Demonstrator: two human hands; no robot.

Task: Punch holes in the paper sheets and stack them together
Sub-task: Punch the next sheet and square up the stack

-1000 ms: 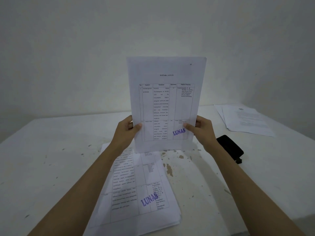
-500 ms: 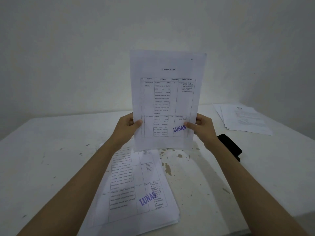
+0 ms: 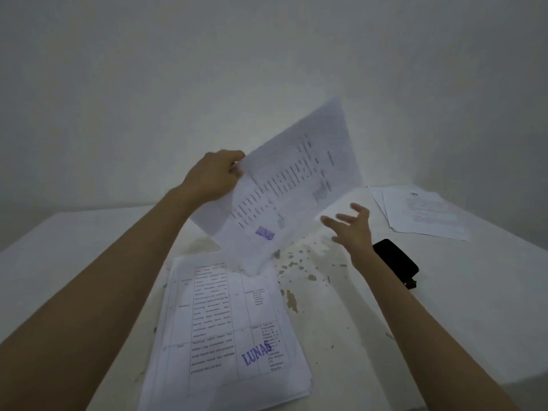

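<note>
Stack (image 3: 225, 330): lowest centre of frame, nearest; printed sheets flat on table (image 3: 74, 247), purple LUNAS stamp uppermost, edges slightly fanned. Probably the supply pile, kept close for easy pick-up; cannot tell whether punched.
Table surface: white, paint chipped in patches at centre, between stack and punch.
Punch (image 3: 396, 262): black, right of centre, just beyond right forearm, on table. Placed on the right side, likely for a right-hand press; untouched.
Right hand (image 3: 351, 225): centre right, released, fingers spread, holding nothing; just below lower edge of sheet, near punch. Judged: reaching either to re-take the sheet or toward the punch.
Sheet (image 3: 284, 185): centre of frame, in air, tilted hard with top corner to upper right; print blurred, stamp visible low. Tilt suggests turning an edge toward the punch.
Left hand (image 3: 215, 176): left of centre, pinching sheet at its left corner; sole support.
Far pile (image 3: 421, 212): upper right of table, sheets fanned, flat. Possibly the finished pile; holes not discernible.
Task step: punching not yet begun on held sheet.
</note>
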